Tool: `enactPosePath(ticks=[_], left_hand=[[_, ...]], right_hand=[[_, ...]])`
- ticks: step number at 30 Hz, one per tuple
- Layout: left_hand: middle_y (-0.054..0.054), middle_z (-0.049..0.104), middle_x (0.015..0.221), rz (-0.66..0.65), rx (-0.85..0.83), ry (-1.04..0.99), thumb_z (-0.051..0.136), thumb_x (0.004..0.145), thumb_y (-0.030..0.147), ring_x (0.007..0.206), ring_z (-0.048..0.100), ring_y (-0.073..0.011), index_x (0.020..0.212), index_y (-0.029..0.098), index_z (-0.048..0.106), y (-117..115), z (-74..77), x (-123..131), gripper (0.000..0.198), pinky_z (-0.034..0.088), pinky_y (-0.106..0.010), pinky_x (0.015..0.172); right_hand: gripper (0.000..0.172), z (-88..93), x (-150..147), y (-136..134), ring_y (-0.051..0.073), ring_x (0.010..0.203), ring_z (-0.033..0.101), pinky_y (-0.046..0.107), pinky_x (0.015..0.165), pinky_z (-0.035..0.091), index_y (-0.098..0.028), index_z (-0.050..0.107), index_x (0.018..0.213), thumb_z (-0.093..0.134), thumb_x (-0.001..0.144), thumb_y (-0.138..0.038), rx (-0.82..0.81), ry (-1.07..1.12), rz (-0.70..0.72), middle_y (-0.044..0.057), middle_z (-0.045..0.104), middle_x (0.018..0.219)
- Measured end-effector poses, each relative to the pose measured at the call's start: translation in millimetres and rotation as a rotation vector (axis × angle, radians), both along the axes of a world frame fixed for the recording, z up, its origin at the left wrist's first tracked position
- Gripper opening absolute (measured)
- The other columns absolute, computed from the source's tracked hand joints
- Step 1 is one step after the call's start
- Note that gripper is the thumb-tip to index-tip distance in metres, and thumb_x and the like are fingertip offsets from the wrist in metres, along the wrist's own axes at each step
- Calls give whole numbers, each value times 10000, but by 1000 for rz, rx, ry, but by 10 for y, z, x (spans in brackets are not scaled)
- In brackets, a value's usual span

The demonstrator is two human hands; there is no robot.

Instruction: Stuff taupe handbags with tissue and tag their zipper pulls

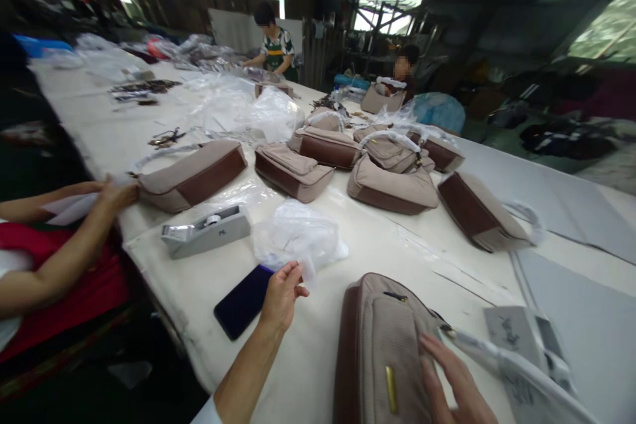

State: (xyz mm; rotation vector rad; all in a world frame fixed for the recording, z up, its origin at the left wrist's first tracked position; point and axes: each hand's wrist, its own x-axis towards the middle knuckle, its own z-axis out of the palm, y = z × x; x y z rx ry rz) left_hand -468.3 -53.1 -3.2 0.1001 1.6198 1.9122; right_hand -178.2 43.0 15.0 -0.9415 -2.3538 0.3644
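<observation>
Pinched between the thumb and fingertips of the left hand (283, 295) is a loose flap of crumpled plastic wrap (298, 238), thin, translucent and puckered. Fingers extended and unclosed, the right hand (460, 387) lies against the near shoulder bag (370, 331), which sits on the pale worktable (293, 371) at the lower edge of the view: textured taupe fabric, rounded corners, smooth dark-brown base panel (346, 351), slim gold-coloured plate (391, 389) (it catches the light). Its strap (497, 352) is sheathed in whitish wrapping. The left forearm slants forward from below, beside a flat, glossy black smartphone (241, 305). Beyond stands a wedge-shaped grey tape dispenser (213, 235); similar bags (392, 191) lie farther off.
</observation>
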Motion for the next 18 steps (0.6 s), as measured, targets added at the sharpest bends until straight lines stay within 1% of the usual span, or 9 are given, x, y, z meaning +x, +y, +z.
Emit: enactPosePath(ticks=[2,3,4,6,9,12,14,16,18], left_hand=[[-56,667,778,-117,67,-88,696,641,421,673,640,-158,838,113,642,19,149,205,370,523,-236,552],[-51,671,788,-173,95,-118,710,640,388,687,642,-152,840,114,646,41,212,283,345,535,-245,602],[-42,671,787,-223,116,-134,722,637,351,694,639,-143,834,117,648,71,266,347,315,537,-241,631],[-20,663,762,-302,127,-124,726,636,294,683,622,-121,802,125,643,145,344,438,252,531,-226,648],[13,618,683,-380,88,-56,710,644,296,579,578,-94,727,133,617,269,403,506,205,513,-210,565],[31,565,636,-476,53,14,690,664,326,485,510,-74,698,135,604,379,426,541,212,451,-184,442],[33,551,620,-542,27,50,672,683,332,465,479,-66,694,131,603,445,431,573,213,416,-171,414],[37,539,596,-601,-6,81,653,707,344,442,443,-54,692,128,607,507,429,617,221,375,-159,402],[39,528,574,-663,-46,109,630,738,368,423,403,-43,718,122,626,568,423,663,246,331,-153,395]], right_hand=[[292,250,-71,223,241,979,638,354,814,529,-215,634,1022,459,872,-396,-140,-12,-84,67,687,1037],[306,341,-126,340,235,956,640,347,809,524,-208,643,993,444,874,-408,-219,-33,-74,67,692,1007],[321,406,-189,453,229,932,639,343,806,515,-201,649,970,435,873,-419,-294,-51,-57,69,693,979],[343,456,-325,655,224,905,623,343,804,490,-189,654,970,429,862,-424,-438,-103,5,80,677,980],[302,400,-513,879,216,820,597,334,748,460,-179,673,953,507,790,-372,-596,-179,85,72,661,918],[145,300,-634,1023,168,657,544,282,633,419,-181,686,758,611,686,-282,-734,-193,189,4,612,674],[83,235,-661,1084,134,592,492,251,570,377,-172,641,666,638,661,-255,-832,-150,231,-29,549,586],[126,165,-639,1122,122,594,474,240,564,364,-167,599,676,630,695,-288,-921,-66,225,-36,533,597],[191,90,-572,1143,127,640,494,244,604,386,-170,583,745,597,750,-361,-1007,32,207,-27,555,654]])
